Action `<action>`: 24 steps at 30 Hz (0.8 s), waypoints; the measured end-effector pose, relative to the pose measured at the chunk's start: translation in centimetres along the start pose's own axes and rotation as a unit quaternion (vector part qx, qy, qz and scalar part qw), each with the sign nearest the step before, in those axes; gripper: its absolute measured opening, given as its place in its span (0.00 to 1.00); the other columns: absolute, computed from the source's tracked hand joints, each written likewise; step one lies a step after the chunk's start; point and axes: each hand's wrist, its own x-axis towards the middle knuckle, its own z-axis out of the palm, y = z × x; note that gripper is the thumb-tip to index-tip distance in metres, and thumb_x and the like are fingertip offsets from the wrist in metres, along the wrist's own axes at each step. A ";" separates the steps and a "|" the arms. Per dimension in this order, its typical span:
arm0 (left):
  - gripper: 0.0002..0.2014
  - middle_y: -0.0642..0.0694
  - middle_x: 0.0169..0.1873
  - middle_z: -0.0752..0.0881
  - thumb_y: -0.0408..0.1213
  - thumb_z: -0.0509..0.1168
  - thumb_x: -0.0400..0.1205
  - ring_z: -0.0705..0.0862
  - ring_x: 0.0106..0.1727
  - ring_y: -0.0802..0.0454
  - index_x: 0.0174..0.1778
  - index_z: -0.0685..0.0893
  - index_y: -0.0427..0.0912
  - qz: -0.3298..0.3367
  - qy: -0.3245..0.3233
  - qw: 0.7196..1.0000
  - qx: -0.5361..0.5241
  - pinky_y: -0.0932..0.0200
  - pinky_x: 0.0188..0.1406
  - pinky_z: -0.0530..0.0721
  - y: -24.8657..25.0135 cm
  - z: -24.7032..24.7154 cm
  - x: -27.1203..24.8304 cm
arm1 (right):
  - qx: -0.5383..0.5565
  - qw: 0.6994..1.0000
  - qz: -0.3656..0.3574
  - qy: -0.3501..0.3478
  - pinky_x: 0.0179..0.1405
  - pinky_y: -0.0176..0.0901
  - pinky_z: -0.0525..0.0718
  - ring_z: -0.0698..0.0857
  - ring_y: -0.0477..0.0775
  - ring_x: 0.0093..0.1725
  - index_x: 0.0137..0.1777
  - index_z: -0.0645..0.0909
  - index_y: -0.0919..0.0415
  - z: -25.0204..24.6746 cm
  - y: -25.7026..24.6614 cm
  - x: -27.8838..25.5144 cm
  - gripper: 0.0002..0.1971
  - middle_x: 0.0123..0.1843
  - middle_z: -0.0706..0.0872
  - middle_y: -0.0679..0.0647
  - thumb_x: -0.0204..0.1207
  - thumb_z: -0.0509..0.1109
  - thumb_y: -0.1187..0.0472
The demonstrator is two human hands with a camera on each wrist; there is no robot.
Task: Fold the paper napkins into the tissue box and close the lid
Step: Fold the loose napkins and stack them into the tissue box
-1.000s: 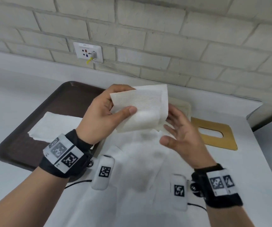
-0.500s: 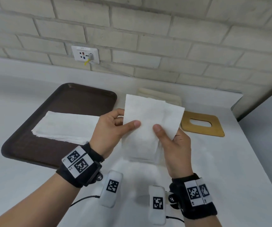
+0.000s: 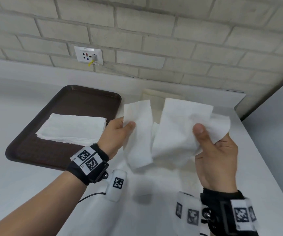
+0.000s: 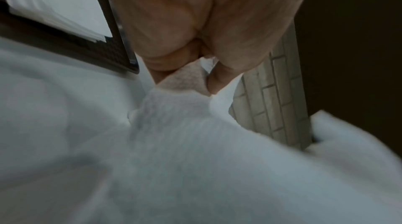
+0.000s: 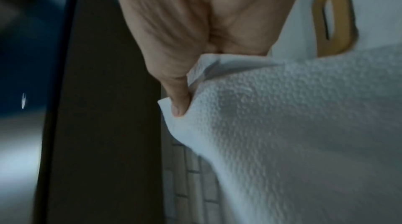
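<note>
White napkin paper hangs in the air between both hands, in a narrow left part and a wider right part; one sheet or two, I cannot tell. My left hand pinches the left part between thumb and fingers, as the left wrist view shows at the pinch on the napkin. My right hand pinches the crumpled right edge, its thumb on the napkin. The cream tissue box stands behind the paper, mostly hidden. The wooden slotted lid lies flat on the table.
A stack of flat napkins lies on the dark brown tray at the left. A brick wall with a socket runs along the back. The white table ends at its right edge beside a grey wall.
The hands have drawn apart sideways. The napkin, held as one folded piece in front of me before, now hangs in two parts, one in each hand.
</note>
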 end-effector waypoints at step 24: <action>0.19 0.30 0.57 0.92 0.50 0.70 0.84 0.88 0.58 0.21 0.57 0.91 0.37 -0.040 -0.075 0.995 -0.045 0.22 0.65 0.82 -1.3 -4.3 -0.8 | -0.094 0.990 0.031 0.104 0.53 0.41 0.90 0.93 0.49 0.56 0.52 0.92 0.53 4.0 5.1 -2.1 0.08 0.52 0.95 0.47 0.75 0.79 0.53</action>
